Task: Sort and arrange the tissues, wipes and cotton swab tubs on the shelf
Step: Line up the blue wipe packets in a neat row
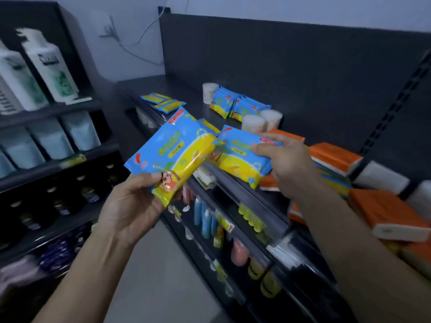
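Left hand (pixel 133 203) palm-up under wipes pack (pixel 172 152)

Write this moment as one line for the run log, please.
left hand: holds wipes pack | right hand: holds second wipes pack | swab tubs: on shelf

Light level: dim, with a cool bluish cast.
Glare: soft sheen on the yellow film of the near wipes pack (pixel 173 155).
Blur: white bottles (pixel 44 66), far left, and orange tissue packs (pixel 384 213), near right, smeared.
Distortion: shelf rail (pixel 233 192) bows toward the borders.
Shadow: lower tiers nearly black.
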Demonstrator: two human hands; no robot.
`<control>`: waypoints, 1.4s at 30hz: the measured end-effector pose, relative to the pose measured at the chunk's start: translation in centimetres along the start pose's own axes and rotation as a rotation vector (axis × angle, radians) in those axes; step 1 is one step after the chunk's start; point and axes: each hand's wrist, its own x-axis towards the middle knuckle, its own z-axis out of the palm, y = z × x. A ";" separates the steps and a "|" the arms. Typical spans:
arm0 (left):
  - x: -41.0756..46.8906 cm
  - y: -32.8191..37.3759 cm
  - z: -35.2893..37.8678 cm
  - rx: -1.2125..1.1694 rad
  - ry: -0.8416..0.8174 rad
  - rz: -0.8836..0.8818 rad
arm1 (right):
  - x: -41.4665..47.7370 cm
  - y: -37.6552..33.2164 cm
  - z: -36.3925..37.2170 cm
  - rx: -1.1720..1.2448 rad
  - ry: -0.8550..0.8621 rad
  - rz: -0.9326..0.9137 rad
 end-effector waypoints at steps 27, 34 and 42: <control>31.1 10.5 -5.0 0.334 0.020 0.004 | 25.1 -0.9 10.1 -0.684 0.368 -0.281; 41.4 7.9 -2.9 0.444 -0.127 -0.101 | 29.4 -1.0 8.4 -0.910 0.512 -0.252; 51.8 7.4 -2.8 0.660 -0.381 -0.161 | 33.2 0.3 9.9 -0.992 0.677 -0.117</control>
